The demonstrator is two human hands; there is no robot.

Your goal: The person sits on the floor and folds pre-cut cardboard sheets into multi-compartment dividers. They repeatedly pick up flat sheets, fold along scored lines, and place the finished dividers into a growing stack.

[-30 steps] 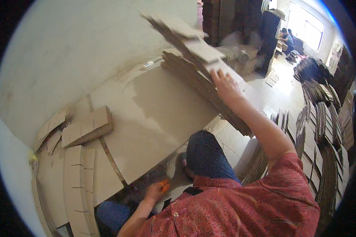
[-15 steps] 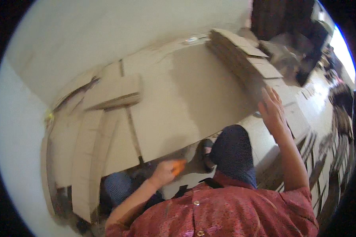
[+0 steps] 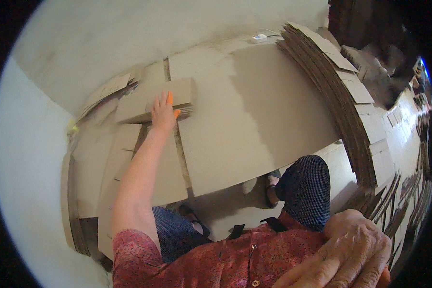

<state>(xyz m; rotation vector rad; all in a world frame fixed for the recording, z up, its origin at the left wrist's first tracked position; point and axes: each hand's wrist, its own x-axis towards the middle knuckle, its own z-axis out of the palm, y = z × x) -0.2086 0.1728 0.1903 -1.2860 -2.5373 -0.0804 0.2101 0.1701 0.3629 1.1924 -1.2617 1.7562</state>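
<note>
Corrugated cardboard stack (image 3: 161,102) under left hand (image 3: 163,115).

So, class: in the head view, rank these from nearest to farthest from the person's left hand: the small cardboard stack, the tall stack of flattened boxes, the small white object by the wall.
From the left hand:
1. small cardboard stack, under the hand
2. small white object, up right by the wall
3. tall stack of flattened boxes, far right

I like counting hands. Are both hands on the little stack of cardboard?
No. Only the left hand lies on the small cardboard stack; the right hand is down near the red shirt.
</note>
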